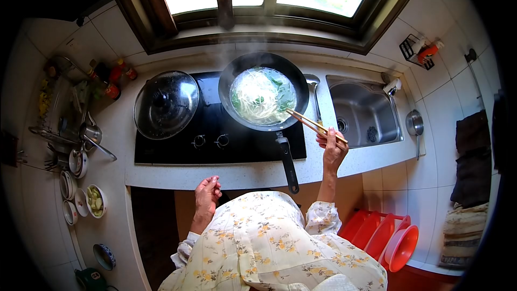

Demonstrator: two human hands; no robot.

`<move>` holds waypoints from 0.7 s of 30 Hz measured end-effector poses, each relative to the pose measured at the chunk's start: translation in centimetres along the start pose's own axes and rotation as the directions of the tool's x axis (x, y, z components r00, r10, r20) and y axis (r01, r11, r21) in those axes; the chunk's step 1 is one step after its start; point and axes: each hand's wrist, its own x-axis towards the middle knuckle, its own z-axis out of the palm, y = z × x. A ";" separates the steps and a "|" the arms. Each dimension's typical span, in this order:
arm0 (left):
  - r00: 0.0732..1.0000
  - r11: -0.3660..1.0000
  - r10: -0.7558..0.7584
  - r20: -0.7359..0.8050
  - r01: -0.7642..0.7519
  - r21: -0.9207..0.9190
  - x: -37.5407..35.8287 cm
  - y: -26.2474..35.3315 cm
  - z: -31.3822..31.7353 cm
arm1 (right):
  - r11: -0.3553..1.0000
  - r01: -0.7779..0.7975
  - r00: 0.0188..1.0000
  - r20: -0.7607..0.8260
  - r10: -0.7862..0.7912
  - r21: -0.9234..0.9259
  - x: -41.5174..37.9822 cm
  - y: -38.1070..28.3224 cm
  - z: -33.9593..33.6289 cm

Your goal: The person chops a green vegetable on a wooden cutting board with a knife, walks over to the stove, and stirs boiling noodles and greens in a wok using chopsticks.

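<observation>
A dark pan on the right side of the black stove holds pale noodles and green leaves in steaming liquid. My right hand grips wooden chopsticks, whose tips reach the food at the pan's lower right edge. The pan's black handle points toward my body, and no hand touches it. My left hand hangs near the counter's front edge, its fingers curled together; whether anything small is between them cannot be made out.
A lidded pan sits on the stove's left. A ladle lies between pan and sink. Bottles, bowls and a bowl of cut food stand left. Red basins are low at right.
</observation>
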 end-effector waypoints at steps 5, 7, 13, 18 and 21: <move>1.000 1.000 0.004 -0.009 -0.003 0.020 -0.1 0.1 0.0 | 0.997 0.065 0.997 0.042 -0.063 -0.050 1.5 -0.8 0.3; 1.000 1.000 0.001 0.007 -0.001 0.009 0.3 -0.1 -0.2 | 0.997 0.070 0.995 0.068 -0.067 -0.031 2.6 -0.8 0.9; 1.000 1.000 0.009 -0.001 -0.009 0.011 0.0 0.3 0.2 | 0.995 0.001 0.992 0.127 -0.014 0.099 5.4 1.6 4.3; 1.000 1.000 0.019 0.003 -0.019 -0.021 0.0 0.1 -0.4 | 0.988 -0.084 0.989 0.132 0.068 0.126 6.4 4.1 7.8; 1.000 0.999 0.029 -0.002 -0.029 -0.034 0.0 0.1 -0.7 | 0.982 -0.109 0.987 0.131 0.089 0.153 6.5 4.0 8.7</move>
